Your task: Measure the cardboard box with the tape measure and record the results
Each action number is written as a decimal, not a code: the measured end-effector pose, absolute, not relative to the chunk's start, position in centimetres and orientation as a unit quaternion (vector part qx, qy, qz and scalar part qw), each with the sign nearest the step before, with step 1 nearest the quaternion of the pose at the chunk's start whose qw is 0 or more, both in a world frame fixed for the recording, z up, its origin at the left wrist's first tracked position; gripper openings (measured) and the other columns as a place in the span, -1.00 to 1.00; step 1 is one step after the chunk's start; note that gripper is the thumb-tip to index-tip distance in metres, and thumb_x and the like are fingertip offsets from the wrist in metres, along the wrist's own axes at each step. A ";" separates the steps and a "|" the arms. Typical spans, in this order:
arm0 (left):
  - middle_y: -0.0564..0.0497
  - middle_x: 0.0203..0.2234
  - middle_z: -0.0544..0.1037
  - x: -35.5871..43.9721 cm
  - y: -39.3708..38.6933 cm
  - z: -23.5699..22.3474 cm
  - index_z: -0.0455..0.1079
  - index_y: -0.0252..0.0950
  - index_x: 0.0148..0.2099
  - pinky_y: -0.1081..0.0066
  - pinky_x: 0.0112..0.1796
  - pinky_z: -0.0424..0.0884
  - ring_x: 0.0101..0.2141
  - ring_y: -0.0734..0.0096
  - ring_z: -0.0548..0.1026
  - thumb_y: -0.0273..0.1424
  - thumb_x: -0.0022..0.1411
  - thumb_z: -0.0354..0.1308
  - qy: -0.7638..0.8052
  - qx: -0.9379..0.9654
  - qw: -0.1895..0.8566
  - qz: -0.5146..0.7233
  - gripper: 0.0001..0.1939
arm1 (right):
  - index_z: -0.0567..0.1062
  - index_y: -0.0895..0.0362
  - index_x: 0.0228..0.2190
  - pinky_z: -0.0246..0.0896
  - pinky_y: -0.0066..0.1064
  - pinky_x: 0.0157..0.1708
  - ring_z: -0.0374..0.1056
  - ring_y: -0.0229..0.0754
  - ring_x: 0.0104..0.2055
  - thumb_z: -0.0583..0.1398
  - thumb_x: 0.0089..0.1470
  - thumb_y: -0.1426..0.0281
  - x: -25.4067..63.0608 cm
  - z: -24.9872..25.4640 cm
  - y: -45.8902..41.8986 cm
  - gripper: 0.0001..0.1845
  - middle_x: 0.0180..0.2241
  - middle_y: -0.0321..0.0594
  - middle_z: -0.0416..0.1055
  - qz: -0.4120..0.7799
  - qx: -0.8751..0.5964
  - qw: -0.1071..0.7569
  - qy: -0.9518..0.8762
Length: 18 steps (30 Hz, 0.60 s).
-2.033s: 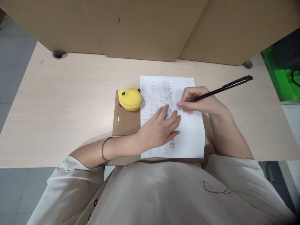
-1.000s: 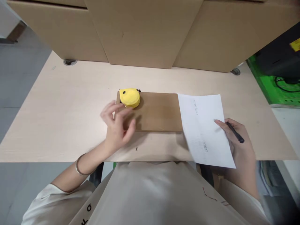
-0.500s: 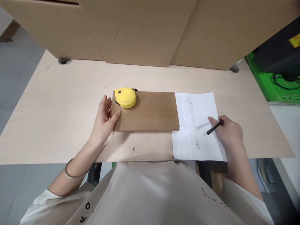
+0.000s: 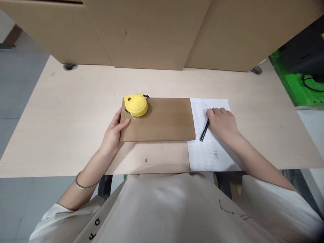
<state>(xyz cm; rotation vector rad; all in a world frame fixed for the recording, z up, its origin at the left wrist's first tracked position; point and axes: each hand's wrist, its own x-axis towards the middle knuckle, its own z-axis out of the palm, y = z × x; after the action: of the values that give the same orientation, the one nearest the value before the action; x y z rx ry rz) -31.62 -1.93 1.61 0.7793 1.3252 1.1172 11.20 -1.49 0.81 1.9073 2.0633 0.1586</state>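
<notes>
The left hand has a narrow grip on the left end of the flat cardboard box: the thumb lies across the top face and points to the right, while the fingers are at the left edge, partly hidden by the box. The right hand is curled around the black pen, knuckles up and fingers folded in. The pen slants out from under the hand, its lower end pointing down and a little left toward the wearer.

The left wrist is nearly in line with its forearm, which runs up and inward from the lower left, with a thin bracelet around it. The right forearm reaches in from the lower right across the near table edge, sloping up and leftward, so that the hand is over the upper part of the sheet of paper.

The box lies flat on the table, long side across the wearer's front. The yellow round pouch sits on its upper left corner, just above the left thumb. The paper, covered with small marks, passes under the right end of the box. Beyond, tall cardboard panels stand along the far side of the table.
</notes>
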 end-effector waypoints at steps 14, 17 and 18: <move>-0.14 0.38 0.78 -32.9 0.0 -0.5 0.74 -0.15 0.23 -0.10 0.51 0.62 0.57 -0.28 0.56 -0.01 0.48 0.47 0.533 0.304 0.584 0.532 -0.55 | 0.66 0.20 0.39 0.51 0.04 0.03 0.62 0.35 0.11 0.02 0.61 0.39 8.7 2.5 0.0 -0.42 0.13 0.28 0.62 -0.057 0.716 0.001 0.696; -0.08 0.37 0.79 -33.4 1.8 -1.5 0.72 -0.10 0.14 -0.06 0.61 0.51 0.60 -0.14 0.54 -0.03 0.49 0.48 0.550 0.288 0.555 0.553 -0.66 | 0.72 0.15 0.24 0.51 0.11 0.21 0.60 0.36 0.19 0.11 0.62 0.23 7.2 4.1 1.6 -0.51 0.07 0.19 0.63 -0.072 0.693 -0.105 0.710; -0.06 0.37 0.79 -33.5 2.4 -1.7 0.71 -0.08 0.14 -0.05 0.64 0.48 0.61 -0.12 0.53 -0.05 0.47 0.49 0.551 0.288 0.551 0.558 -0.67 | 0.72 0.13 0.22 0.50 0.14 0.24 0.58 0.37 0.20 0.14 0.62 0.20 6.2 4.7 2.1 -0.54 0.04 0.17 0.63 -0.073 0.672 -0.132 0.725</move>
<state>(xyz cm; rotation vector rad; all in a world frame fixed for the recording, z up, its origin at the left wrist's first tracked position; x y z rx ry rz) -33.52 2.37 -1.70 0.6805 1.3031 1.3196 6.22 2.11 4.73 2.3094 2.4919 -0.2520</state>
